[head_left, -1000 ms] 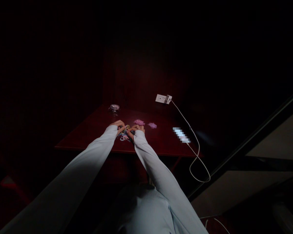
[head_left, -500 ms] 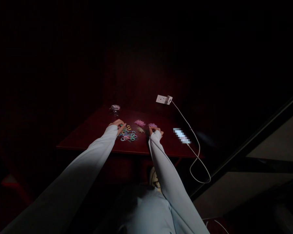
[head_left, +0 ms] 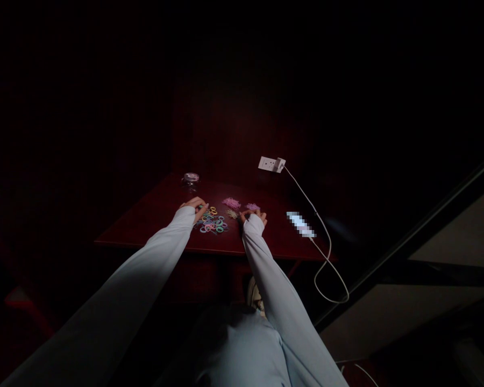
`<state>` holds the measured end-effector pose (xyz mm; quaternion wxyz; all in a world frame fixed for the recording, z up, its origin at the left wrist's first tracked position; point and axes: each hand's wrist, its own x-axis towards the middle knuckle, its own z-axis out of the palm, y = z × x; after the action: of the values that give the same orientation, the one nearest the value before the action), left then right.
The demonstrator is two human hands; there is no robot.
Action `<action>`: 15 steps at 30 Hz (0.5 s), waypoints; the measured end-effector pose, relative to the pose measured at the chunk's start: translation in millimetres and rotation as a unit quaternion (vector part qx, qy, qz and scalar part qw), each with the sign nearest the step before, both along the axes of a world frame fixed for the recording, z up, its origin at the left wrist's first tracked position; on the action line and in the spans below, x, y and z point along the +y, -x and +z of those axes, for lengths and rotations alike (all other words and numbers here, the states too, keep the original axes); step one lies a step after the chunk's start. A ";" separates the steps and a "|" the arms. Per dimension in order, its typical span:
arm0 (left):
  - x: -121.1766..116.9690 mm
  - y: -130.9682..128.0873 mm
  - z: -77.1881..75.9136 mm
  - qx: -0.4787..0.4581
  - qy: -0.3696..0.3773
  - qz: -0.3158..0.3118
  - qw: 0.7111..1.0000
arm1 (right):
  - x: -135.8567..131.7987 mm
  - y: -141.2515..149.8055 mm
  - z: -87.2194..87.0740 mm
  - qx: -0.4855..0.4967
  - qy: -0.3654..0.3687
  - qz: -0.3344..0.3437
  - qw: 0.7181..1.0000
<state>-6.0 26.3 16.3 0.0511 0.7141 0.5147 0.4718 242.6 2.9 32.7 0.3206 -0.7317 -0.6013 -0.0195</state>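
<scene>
We seemed mid-sort, left hand [head_left: 195, 204] and right hand [head_left: 256, 216] flanking the mixed bands [head_left: 213, 223], grasps impossible to tell, needing precise picking next.

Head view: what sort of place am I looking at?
Likely a dimly lit indoor room, perhaps in a home, though I cannot be sure: there is a dark red table, a wall socket behind it, and a white cable running from that socket.

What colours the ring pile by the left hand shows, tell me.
Ring pile: mixed yellow, green, blue, pink; best in head view.
</scene>
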 end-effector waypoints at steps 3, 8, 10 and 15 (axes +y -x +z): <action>1.4 1.7 0.8 0.007 0.005 -0.010 1.000 | 0.2 1.2 -1.7 0.017 -0.006 -0.051 0.999; 7.4 5.3 -1.0 0.017 0.015 -0.014 1.000 | 2.7 3.6 -5.6 0.019 -0.008 -0.095 0.995; 9.7 6.6 -2.5 0.020 0.015 -0.018 1.000 | 3.9 4.6 -6.1 0.016 -0.008 -0.086 0.996; 10.4 8.0 -3.6 0.019 0.017 -0.022 0.999 | 4.1 6.5 -3.3 0.004 0.007 -0.040 0.999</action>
<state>-14.0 36.7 12.7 0.0636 0.7332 0.5078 0.4477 236.0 7.0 29.4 0.3172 -0.7575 -0.5700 -0.0250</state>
